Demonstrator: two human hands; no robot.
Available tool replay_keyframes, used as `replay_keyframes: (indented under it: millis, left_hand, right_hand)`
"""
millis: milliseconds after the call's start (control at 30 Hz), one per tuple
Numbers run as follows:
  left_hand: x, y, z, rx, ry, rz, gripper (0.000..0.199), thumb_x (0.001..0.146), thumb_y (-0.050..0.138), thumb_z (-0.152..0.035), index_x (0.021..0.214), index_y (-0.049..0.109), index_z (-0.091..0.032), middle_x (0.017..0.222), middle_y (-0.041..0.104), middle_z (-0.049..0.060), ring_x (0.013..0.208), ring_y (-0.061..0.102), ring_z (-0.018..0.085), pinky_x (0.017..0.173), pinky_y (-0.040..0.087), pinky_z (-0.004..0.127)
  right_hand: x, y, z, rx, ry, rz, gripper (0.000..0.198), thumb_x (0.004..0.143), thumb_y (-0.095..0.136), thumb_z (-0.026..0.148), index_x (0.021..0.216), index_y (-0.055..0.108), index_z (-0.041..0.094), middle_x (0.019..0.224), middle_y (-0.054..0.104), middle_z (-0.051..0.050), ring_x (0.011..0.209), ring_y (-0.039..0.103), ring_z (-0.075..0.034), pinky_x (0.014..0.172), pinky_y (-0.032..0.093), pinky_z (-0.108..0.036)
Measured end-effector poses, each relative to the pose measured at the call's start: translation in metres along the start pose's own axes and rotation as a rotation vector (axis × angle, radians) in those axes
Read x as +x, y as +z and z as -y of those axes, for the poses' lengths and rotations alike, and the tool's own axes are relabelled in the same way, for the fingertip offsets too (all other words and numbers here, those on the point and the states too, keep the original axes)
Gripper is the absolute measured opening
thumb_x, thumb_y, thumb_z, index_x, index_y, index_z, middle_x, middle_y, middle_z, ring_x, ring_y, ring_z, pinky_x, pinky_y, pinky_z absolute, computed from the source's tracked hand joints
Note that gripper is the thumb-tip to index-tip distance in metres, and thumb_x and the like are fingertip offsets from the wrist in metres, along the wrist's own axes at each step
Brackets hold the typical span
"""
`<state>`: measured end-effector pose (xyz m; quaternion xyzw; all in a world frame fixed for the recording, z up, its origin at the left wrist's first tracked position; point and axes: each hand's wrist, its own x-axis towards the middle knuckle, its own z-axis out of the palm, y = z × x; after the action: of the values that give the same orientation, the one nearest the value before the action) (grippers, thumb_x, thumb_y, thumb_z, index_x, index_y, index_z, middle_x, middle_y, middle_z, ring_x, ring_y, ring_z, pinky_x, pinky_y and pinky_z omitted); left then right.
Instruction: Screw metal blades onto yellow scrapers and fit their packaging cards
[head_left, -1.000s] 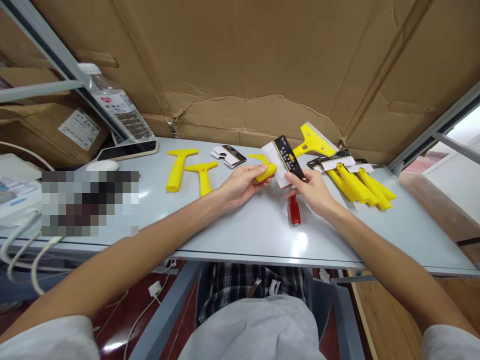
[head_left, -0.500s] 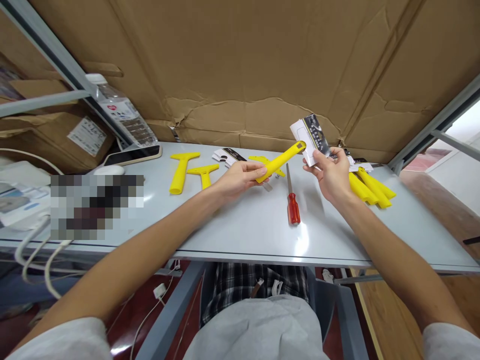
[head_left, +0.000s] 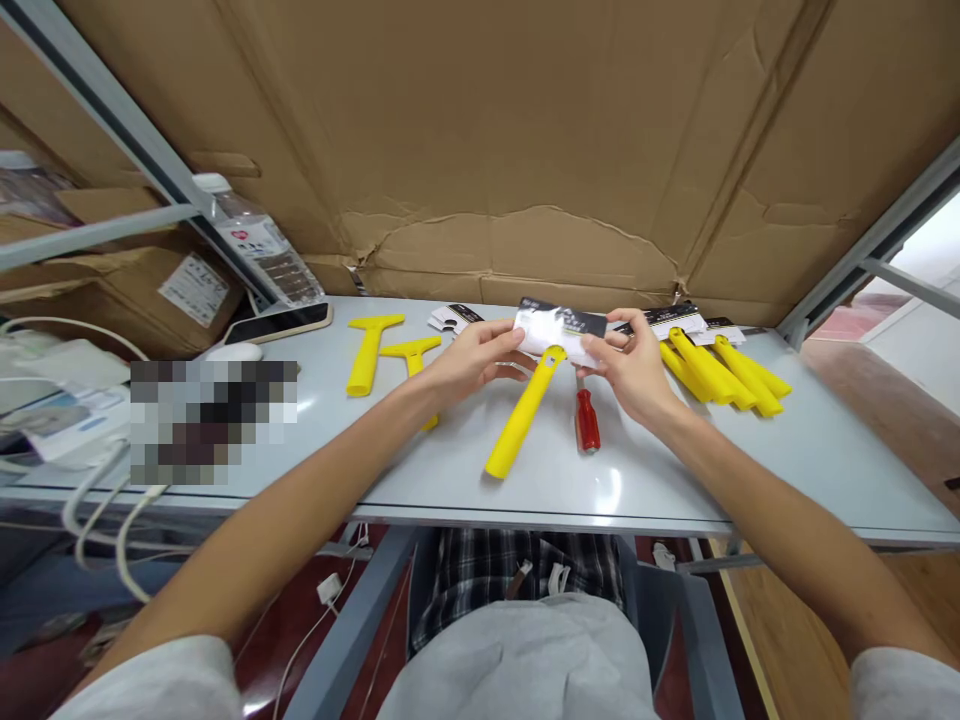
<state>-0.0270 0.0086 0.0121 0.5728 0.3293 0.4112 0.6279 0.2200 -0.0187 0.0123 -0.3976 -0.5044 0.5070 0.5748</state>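
Observation:
A folded black-and-white packaging card (head_left: 562,322) is stretched between my two hands. My left hand (head_left: 480,358) pinches its left end, and my right hand (head_left: 636,370) grips the right end. Against the card's lower edge is the holed end of a yellow plastic handle (head_left: 520,420), which slants down toward the table front; whether the card passes through its hole I cannot tell. A red-handled screwdriver (head_left: 587,420) lies just below my right hand, its shaft mostly covered. Left of my left hand lie two yellow T-shaped pieces (head_left: 366,358), the nearer one partly behind my forearm.
Several yellow handles (head_left: 731,375) are grouped at the right, with more cards (head_left: 667,320) behind them. Another white card (head_left: 454,318) lies at the back. A phone (head_left: 279,324), a water bottle (head_left: 262,245) and cables (head_left: 94,520) occupy the left. Cardboard (head_left: 510,130) walls off the back.
My left hand has let go of the yellow handle and taken the card's left end. My right hand has moved left with the card, now held level. The handle now points down toward me.

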Motion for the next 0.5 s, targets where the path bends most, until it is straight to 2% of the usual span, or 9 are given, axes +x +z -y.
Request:
replay_keyframes:
  millis: [100, 200, 267, 333, 400, 500]
  left_hand:
    - [0.002, 0.003, -0.001, 0.022, 0.037, -0.130, 0.041, 0.079, 0.095, -0.048, 0.094, 0.080, -0.014, 0.096, 0.080, 0.010, 0.081, 0.074, 0.018, 0.075, 0.060, 0.030]
    - [0.006, 0.003, -0.002, -0.030, 0.019, -0.298, 0.026, 0.083, 0.090, -0.035, 0.086, 0.074, -0.015, 0.089, 0.078, 0.007, 0.073, 0.072, 0.015, 0.074, 0.060, 0.028]
    - [0.009, 0.001, -0.003, -0.084, 0.001, -0.405, 0.016, 0.089, 0.084, -0.026, 0.087, 0.072, -0.016, 0.089, 0.079, 0.007, 0.075, 0.074, 0.014, 0.078, 0.063, 0.028]
    - [0.012, 0.001, -0.003, -0.139, -0.015, -0.479, 0.008, 0.094, 0.077, -0.020, 0.089, 0.071, -0.016, 0.092, 0.080, 0.010, 0.080, 0.077, 0.015, 0.083, 0.065, 0.030]
    - [0.013, 0.002, -0.004, -0.194, -0.027, -0.516, 0.006, 0.096, 0.072, -0.015, 0.090, 0.071, -0.015, 0.097, 0.082, 0.012, 0.083, 0.078, 0.016, 0.087, 0.067, 0.032]
    - [0.014, 0.004, -0.002, -0.263, -0.052, -0.525, 0.008, 0.094, 0.069, -0.011, 0.088, 0.069, -0.015, 0.099, 0.082, 0.014, 0.085, 0.079, 0.018, 0.089, 0.069, 0.033]
  right_hand:
    - [-0.004, 0.002, -0.001, -0.150, 0.019, 0.056, 0.077, 0.075, 0.084, 0.070, 0.121, 0.038, 0.028, 0.085, 0.063, 0.005, 0.072, 0.067, -0.014, 0.066, 0.061, -0.031]
    - [-0.001, -0.009, 0.006, -0.663, -0.018, 0.126, 0.068, 0.083, 0.074, 0.074, 0.122, 0.049, 0.024, 0.090, 0.068, -0.001, 0.075, 0.065, -0.015, 0.068, 0.049, -0.027]
    - [0.000, -0.017, 0.011, -1.068, -0.013, 0.238, 0.061, 0.084, 0.075, 0.068, 0.120, 0.058, 0.022, 0.088, 0.070, -0.003, 0.086, 0.064, -0.018, 0.072, 0.043, -0.027]
    - [0.002, -0.023, 0.011, -1.309, 0.029, 0.359, 0.050, 0.087, 0.074, 0.057, 0.122, 0.062, 0.024, 0.092, 0.074, -0.003, 0.097, 0.065, -0.021, 0.075, 0.038, -0.028]
    - [0.004, -0.028, 0.009, -1.403, 0.048, 0.401, 0.038, 0.090, 0.068, 0.043, 0.125, 0.064, 0.026, 0.101, 0.076, -0.003, 0.105, 0.065, -0.022, 0.076, 0.035, -0.027]
    - [0.012, -0.036, 0.004, -1.474, 0.036, 0.317, 0.032, 0.092, 0.061, 0.032, 0.123, 0.067, 0.026, 0.109, 0.077, -0.004, 0.109, 0.065, -0.022, 0.076, 0.034, -0.027]
